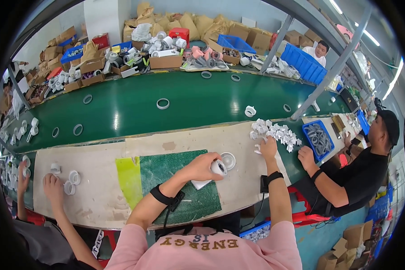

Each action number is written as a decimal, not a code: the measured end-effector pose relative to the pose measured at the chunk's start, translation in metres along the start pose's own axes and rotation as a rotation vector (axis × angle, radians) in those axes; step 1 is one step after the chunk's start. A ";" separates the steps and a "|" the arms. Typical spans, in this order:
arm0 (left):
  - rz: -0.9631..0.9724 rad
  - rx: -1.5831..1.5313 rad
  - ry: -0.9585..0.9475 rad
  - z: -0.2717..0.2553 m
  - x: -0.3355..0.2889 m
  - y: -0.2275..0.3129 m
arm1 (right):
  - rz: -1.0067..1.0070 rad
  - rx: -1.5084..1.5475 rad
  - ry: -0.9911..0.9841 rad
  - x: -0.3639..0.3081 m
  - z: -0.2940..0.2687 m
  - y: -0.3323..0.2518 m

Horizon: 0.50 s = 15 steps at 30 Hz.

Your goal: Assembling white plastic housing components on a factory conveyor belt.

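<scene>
1. The fingers of the left hand (202, 167) are curled round one white cup (218, 168), gripping its side above the green mat (180, 164).
2. The cup is tilted, its dark-centred end facing up and rightward; its long axis is partly hidden by the hand.
3. The fingers of the right hand (269, 148) point down at the pile of white pieces (281, 134); whether they pinch one, I cannot tell. The pieces overlap too much to count.
4. One ribbed white disc (228, 161) lies just beside the cup.
5. The mat overlaps one yellow-green sheet (128, 180) near the surface's (94, 198) near edge.
6. Past its far edge, seven grey rings (163, 108) lie scattered on the green belt (126, 96).
</scene>
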<state>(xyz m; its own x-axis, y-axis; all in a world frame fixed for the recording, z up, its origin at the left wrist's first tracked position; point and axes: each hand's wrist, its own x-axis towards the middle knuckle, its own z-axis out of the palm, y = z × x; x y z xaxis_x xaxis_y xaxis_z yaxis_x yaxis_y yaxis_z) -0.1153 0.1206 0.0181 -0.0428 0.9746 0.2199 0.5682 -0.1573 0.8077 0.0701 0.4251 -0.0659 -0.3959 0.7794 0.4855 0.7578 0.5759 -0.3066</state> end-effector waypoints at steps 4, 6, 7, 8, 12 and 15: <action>-0.247 -0.381 0.051 0.005 0.006 -0.017 | -0.097 0.107 0.184 -0.009 -0.030 -0.028; -0.505 -0.533 0.024 0.002 0.006 -0.022 | 0.003 0.280 -0.127 -0.026 -0.061 -0.065; -0.519 -0.560 0.047 0.004 0.008 -0.023 | 0.043 0.585 -0.173 -0.039 -0.069 -0.075; -0.512 -0.561 0.038 0.005 0.010 -0.024 | 0.084 0.889 -0.214 -0.052 -0.077 -0.086; -0.588 -0.722 0.050 0.003 0.008 -0.029 | 0.185 1.071 -0.541 -0.098 -0.107 -0.137; -0.533 -0.762 0.026 0.007 0.010 -0.029 | 0.245 1.191 -0.651 -0.124 -0.118 -0.156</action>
<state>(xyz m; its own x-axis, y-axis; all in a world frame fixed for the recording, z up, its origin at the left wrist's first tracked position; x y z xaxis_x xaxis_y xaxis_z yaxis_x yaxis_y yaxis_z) -0.1260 0.1357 -0.0073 -0.1663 0.9459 -0.2786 -0.2246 0.2388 0.9447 0.0622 0.2097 0.0186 -0.7367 0.6745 -0.0478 0.0761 0.0124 -0.9970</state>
